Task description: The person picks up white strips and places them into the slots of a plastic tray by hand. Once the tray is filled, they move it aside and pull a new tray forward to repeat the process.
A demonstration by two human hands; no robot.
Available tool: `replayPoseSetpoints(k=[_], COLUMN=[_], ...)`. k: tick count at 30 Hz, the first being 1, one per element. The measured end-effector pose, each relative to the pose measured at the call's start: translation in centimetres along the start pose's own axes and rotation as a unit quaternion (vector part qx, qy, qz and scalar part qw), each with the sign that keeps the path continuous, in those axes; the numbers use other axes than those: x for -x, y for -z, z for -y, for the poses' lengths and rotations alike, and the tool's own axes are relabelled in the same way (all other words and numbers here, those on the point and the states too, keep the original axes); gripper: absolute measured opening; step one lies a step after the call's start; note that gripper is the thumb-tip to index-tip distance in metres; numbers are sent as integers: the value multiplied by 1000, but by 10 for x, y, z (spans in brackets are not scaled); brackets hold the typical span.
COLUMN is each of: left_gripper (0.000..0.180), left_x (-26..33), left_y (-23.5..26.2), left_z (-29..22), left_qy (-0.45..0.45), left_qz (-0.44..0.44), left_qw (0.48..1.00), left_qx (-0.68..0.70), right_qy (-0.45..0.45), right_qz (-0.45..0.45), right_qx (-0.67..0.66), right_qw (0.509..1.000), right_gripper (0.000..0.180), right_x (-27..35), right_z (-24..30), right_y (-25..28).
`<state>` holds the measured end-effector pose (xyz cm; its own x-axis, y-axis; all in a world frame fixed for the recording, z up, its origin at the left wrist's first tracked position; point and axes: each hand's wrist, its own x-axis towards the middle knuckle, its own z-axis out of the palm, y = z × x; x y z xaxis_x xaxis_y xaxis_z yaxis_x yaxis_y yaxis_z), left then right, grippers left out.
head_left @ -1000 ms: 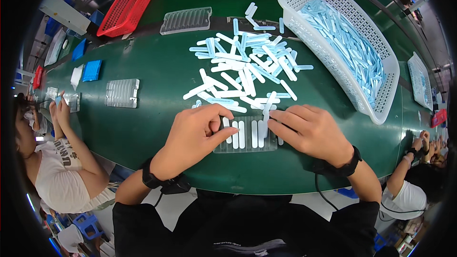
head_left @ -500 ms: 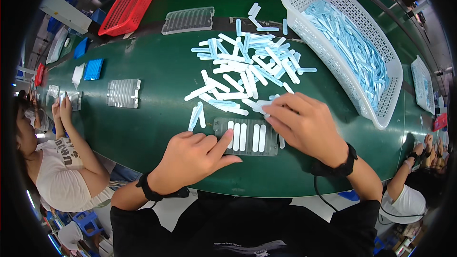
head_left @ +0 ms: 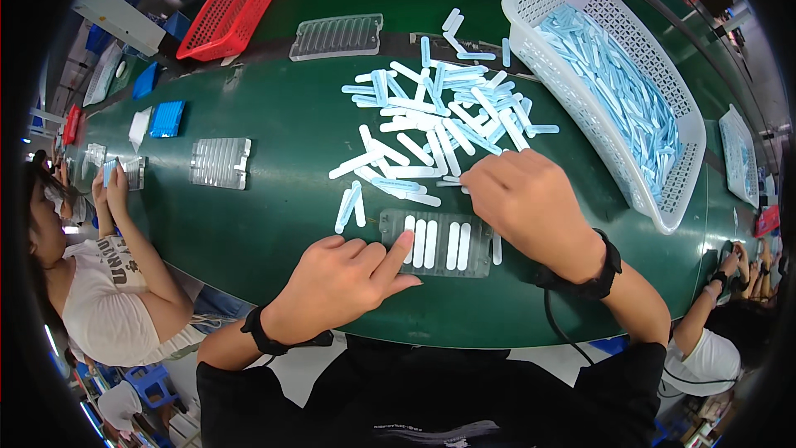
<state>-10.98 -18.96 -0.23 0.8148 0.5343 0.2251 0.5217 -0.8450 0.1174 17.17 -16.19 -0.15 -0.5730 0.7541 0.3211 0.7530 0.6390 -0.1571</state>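
Observation:
A clear plastic tray [head_left: 443,264] with slots lies before me, several white round-ended strips [head_left: 430,244] standing side by side in it with a gap between two groups. My left hand [head_left: 348,278] rests at its left end, index finger stretched onto the leftmost strip, thumb apart, the other fingers curled, holding nothing. Over the near edge of a loose pile of white and light-blue strips [head_left: 412,148], my right hand [head_left: 531,207] pinches a thin strip [head_left: 448,183] between thumb and fingers; its fingertips partly hide it. One white strip [head_left: 497,249] lies just right of the tray.
A white basket [head_left: 572,108] full of light-blue strips stands at the right. Two empty clear trays [head_left: 336,37] [head_left: 220,163], a red basket [head_left: 228,12] and a blue ribbed block [head_left: 167,119] lie farther off. Co-workers sit at left [head_left: 124,299] and right [head_left: 705,340].
My right hand has shifted slightly up from the tray's corner to the pile's edge, its fingers now closed together there. My left hand keeps its place on the tray.

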Motion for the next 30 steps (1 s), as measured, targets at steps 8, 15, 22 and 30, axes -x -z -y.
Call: replayPoseSetpoints(k=[8,15,22,30], left_gripper=[57,56,53,52], left_x=[-2,-3,-4,-7], left_y=[1,0,3,2], left_z=[2,1,1,0], left_qy=[0,3,18,21], left_qz=[0,8,4,2], left_qw=[1000,1000,1000,1000], left_qx=[11,16,21,14], right_qy=[-332,-380,-75,117], right_qz=[7,42,-23,-4], right_qx=[-585,-661,-230,12], right_qw=[740,646,970,993], right_gripper=[13,7,12,29], right_x=[12,20,35,39], right_z=[-22,-20,-13,1], right_y=[1,11,15,20])
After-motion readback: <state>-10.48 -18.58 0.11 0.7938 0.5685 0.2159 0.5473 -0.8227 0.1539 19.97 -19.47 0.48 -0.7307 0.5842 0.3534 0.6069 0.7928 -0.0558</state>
